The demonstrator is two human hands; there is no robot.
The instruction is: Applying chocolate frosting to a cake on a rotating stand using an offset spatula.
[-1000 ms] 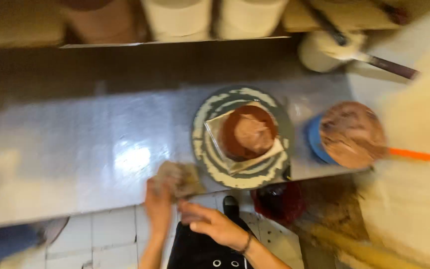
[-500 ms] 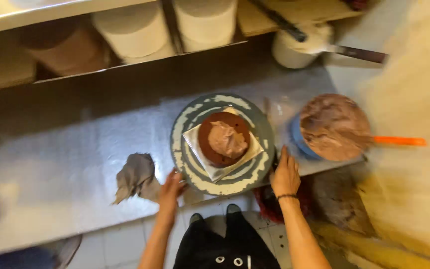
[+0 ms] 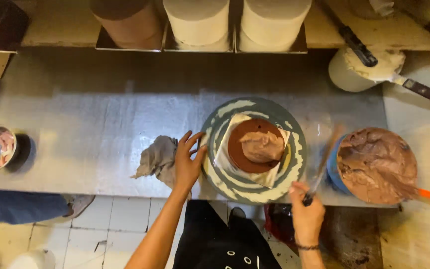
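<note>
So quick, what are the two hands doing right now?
Left hand: open, fingers spread, resting against the edge of the turntable, beside the rag.
Right hand: closed around the handle of a spatula.

No packages, labels, signs or screens show anywhere on this steel counter [image 3: 100, 124].

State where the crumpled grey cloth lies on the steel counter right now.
In the head view, the crumpled grey cloth lies near the counter's front edge, under the left hand, just left of the turntable.
</note>
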